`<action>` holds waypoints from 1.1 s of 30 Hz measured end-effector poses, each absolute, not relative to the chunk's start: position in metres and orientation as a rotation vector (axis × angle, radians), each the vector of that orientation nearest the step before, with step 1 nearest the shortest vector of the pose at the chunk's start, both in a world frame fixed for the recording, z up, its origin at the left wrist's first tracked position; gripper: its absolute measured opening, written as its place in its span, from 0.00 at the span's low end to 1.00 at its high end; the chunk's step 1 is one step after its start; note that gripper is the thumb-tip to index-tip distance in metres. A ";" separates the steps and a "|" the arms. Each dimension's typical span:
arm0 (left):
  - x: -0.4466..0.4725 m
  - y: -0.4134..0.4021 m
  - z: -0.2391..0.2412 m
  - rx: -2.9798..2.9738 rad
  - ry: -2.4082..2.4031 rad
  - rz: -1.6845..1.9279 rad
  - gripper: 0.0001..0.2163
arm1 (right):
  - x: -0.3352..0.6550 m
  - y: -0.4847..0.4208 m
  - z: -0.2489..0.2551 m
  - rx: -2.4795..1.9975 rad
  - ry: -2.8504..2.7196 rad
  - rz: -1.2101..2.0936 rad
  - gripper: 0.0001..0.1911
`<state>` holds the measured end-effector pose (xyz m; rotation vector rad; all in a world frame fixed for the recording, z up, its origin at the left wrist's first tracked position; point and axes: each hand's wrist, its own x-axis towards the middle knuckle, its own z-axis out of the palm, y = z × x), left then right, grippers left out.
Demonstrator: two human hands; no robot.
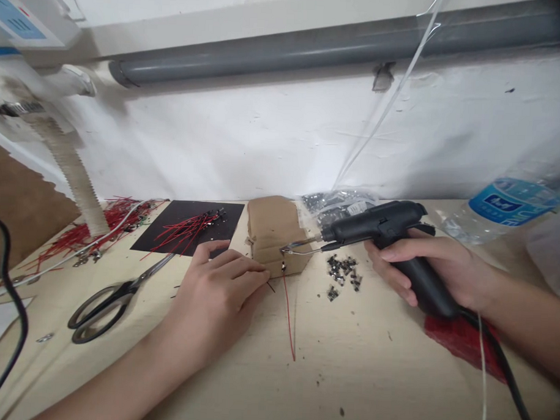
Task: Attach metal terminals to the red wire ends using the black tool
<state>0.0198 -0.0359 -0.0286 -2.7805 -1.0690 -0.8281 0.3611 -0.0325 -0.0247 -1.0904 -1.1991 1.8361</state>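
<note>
My right hand [425,264] is wrapped around the grip of a black soldering gun [376,222]. Its metal tip reaches left over a piece of brown cardboard [273,225]. A small metal-and-black component [284,267] sits at the cardboard's front edge, with a red wire [288,314] trailing from it toward me. Beside it, on the left, my left hand [222,287] has its fingers closed at the cardboard's edge, and a short black wire [271,287] pokes out from under the fingertips. Much of that wire is hidden.
Loose small components [342,270] lie right of the cardboard. Red-wired parts [192,225] rest on a black sheet [145,233]. Scissors [104,311] lie at left, near a red wire heap [72,233]. A plastic bag [339,203] and bottle [510,203] stand at the back.
</note>
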 end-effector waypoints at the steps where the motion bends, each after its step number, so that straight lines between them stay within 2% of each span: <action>1: 0.020 -0.037 -0.029 -2.800 -1.090 -0.836 0.07 | 0.361 -0.032 -0.025 -1.094 -1.198 1.835 0.11; 14: 0.022 -0.034 -0.027 -2.679 -1.194 -1.083 0.07 | 0.371 -0.034 -0.030 -1.132 -1.120 1.967 0.09; 21: 0.022 -0.038 -0.033 -2.559 -1.631 -1.427 0.14 | 0.372 -0.033 -0.032 -1.168 -1.113 1.962 0.09; 24: 0.021 -0.041 -0.033 -2.579 -1.599 -1.477 0.17 | 0.370 -0.034 -0.031 -1.175 -1.103 1.962 0.10; 33: 0.021 -0.045 -0.034 -2.797 -1.405 -1.605 0.19 | 0.368 -0.033 -0.029 -1.268 -1.040 1.982 0.11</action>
